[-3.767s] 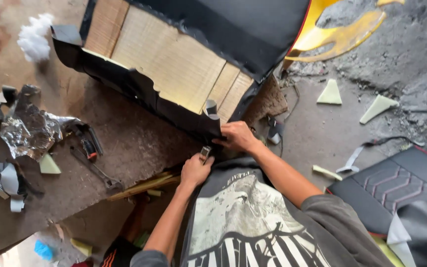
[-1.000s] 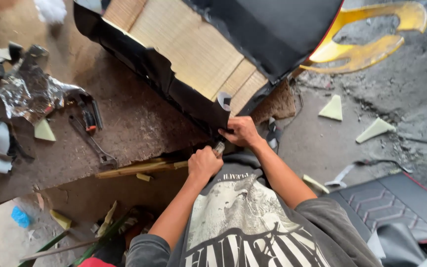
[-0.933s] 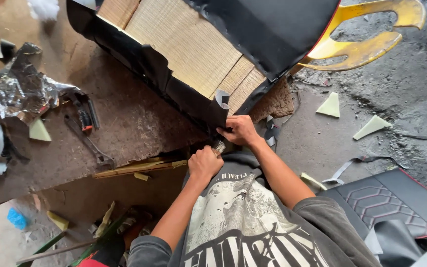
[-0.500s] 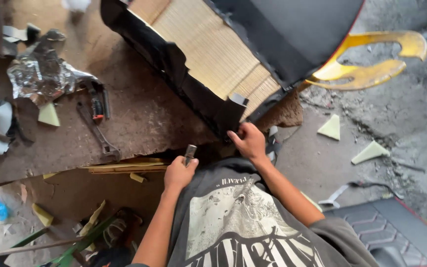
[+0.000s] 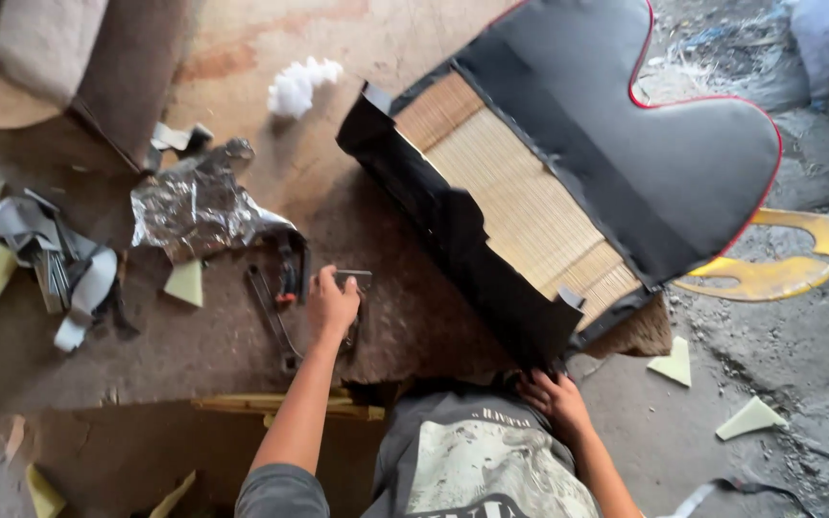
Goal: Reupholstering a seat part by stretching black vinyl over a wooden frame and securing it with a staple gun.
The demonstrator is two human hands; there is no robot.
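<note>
My left hand (image 5: 331, 305) rests on the worn brown worktable (image 5: 203, 345), gripping a small grey metal tool (image 5: 351, 284) beside red-handled pliers (image 5: 287, 276). My right hand (image 5: 555, 399) holds the lower edge of the black cover (image 5: 462, 251) wrapped around a seat pad. The pad lies tilted on the table, showing a tan woven underside (image 5: 518, 197) and a dark grey face with red piping (image 5: 645, 144). A yellow curved part (image 5: 769, 273) sticks out behind it.
Crumpled silver foil (image 5: 199, 203), grey strap scraps (image 5: 64, 264), a white stuffing tuft (image 5: 299, 86) and a long metal tool (image 5: 271, 315) lie on the table. Pale foam wedges (image 5: 675, 363) are scattered on the grey floor at right. A beige cushion (image 5: 11, 48) sits top left.
My left hand has left the cover's edge and moved left onto the table with the small tool. My right hand stays on the black cover. The view has tilted.
</note>
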